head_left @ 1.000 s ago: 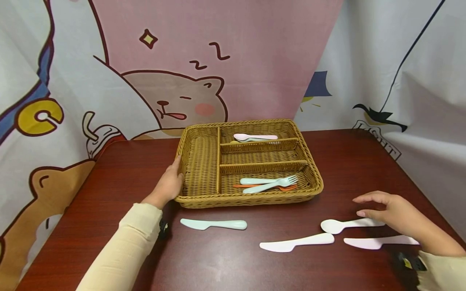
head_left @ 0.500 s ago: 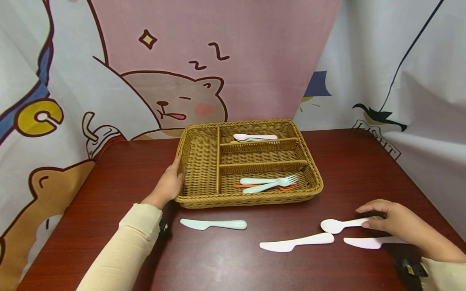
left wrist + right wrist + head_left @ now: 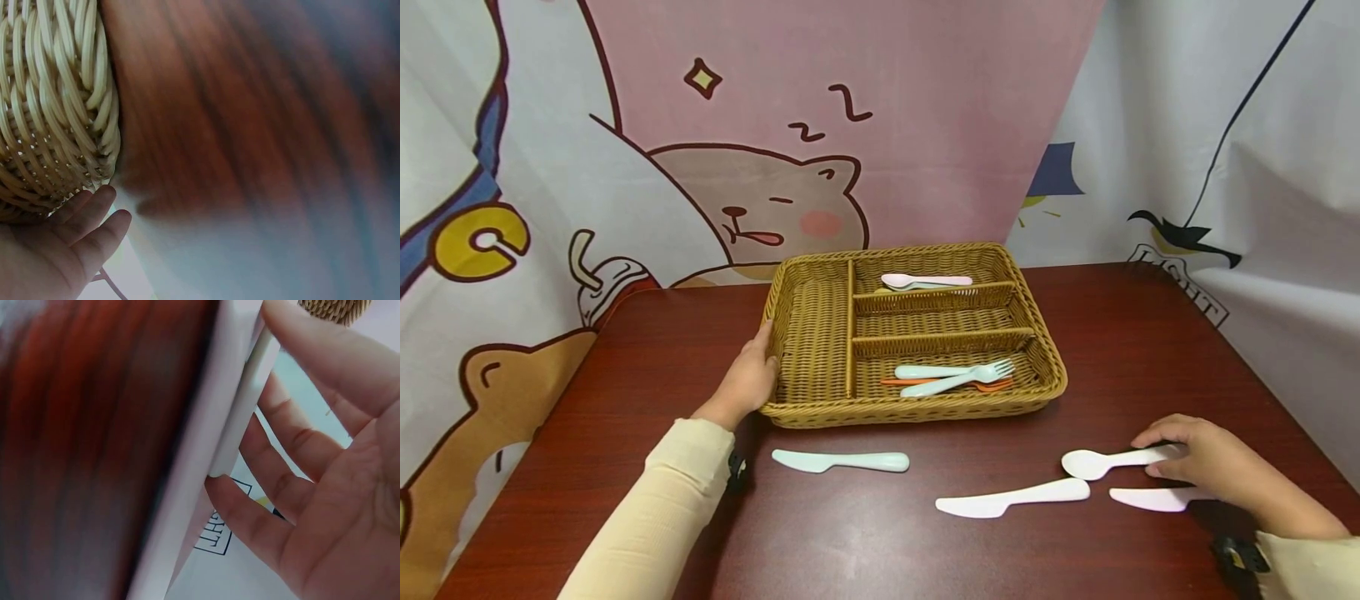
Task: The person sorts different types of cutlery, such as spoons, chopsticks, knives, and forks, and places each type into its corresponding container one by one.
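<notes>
My right hand (image 3: pixel 1213 467) is at the handle of a white spoon (image 3: pixel 1086 465) lying on the table, thumb on the near side and fingers on the far side. In the right wrist view the fingertips meet the spoon handle (image 3: pixel 244 415), with a pale pink knife in front of it. That pink knife (image 3: pixel 1150 498) lies just nearer, its handle partly hidden by the hand. My left hand (image 3: pixel 747 379) rests against the left side of a wicker cutlery basket (image 3: pixel 910 410). In the left wrist view its fingers (image 3: pixel 103 240) lie fairly straight along the basket's edge.
A white knife (image 3: pixel 977 506) and a mint green knife (image 3: pixel 868 461) lie in front of the basket. Its near compartment holds mint forks (image 3: pixel 940 384) and an orange utensil (image 3: pixel 992 387); a pink spoon (image 3: pixel 898 281) lies in the back one. A printed curtain (image 3: pixel 955 125) hangs behind.
My right hand has come down onto the white spoon's handle, and its thumb and fingers have closed in around it. The left hand and the basket have stayed put.
</notes>
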A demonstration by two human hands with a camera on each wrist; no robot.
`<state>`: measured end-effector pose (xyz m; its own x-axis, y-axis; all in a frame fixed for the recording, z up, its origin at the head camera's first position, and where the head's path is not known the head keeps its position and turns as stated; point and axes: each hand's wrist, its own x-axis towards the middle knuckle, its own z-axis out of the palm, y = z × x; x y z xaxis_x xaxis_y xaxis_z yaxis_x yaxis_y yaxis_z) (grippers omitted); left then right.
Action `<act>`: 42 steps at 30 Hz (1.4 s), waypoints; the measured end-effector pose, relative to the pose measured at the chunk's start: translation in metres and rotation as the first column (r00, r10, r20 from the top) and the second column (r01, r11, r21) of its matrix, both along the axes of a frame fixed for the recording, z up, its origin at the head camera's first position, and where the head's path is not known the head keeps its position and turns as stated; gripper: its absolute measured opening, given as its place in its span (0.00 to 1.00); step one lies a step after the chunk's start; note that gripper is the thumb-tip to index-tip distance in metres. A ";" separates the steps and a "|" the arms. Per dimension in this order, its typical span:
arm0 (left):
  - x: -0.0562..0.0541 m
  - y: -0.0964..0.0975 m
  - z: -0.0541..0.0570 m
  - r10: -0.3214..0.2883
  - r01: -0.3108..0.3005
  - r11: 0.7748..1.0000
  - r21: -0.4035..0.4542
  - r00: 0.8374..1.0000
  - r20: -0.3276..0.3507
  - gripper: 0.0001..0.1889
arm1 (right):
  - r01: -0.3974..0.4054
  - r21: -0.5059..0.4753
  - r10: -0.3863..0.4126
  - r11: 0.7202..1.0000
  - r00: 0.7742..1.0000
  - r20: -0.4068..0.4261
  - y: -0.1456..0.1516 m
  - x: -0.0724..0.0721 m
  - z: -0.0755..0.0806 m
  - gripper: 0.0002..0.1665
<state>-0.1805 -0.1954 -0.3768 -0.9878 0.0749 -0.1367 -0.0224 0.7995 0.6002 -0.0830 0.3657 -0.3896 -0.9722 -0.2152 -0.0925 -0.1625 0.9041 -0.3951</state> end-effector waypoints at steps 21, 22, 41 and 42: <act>0.002 0.000 0.001 0.013 -0.013 1.000 0.007 1.000 0.006 0.32 | -0.048 -0.036 0.045 0.998 0.996 -0.079 0.001 0.001 -0.003 0.11; 0.002 0.000 0.001 0.013 -0.013 1.000 0.006 1.000 0.002 0.32 | -0.048 -0.047 0.043 0.998 0.995 -0.093 0.002 0.001 -0.003 0.11; 0.001 0.001 0.000 0.006 -0.006 1.000 -0.008 1.000 -0.011 0.32 | -0.016 -0.115 -0.022 0.993 0.947 -0.321 -0.018 -0.024 0.030 0.15; 0.001 0.001 0.000 0.004 -0.004 1.000 -0.008 1.000 -0.012 0.32 | -0.020 -0.114 -0.019 0.993 0.944 -0.330 -0.020 -0.026 0.032 0.15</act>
<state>-0.1797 -0.1945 -0.3766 -0.9896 0.0695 -0.1257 -0.0190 0.8042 0.5941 -0.1092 0.3459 -0.3581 -0.9438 -0.2060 0.2586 -0.3018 0.8562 -0.4193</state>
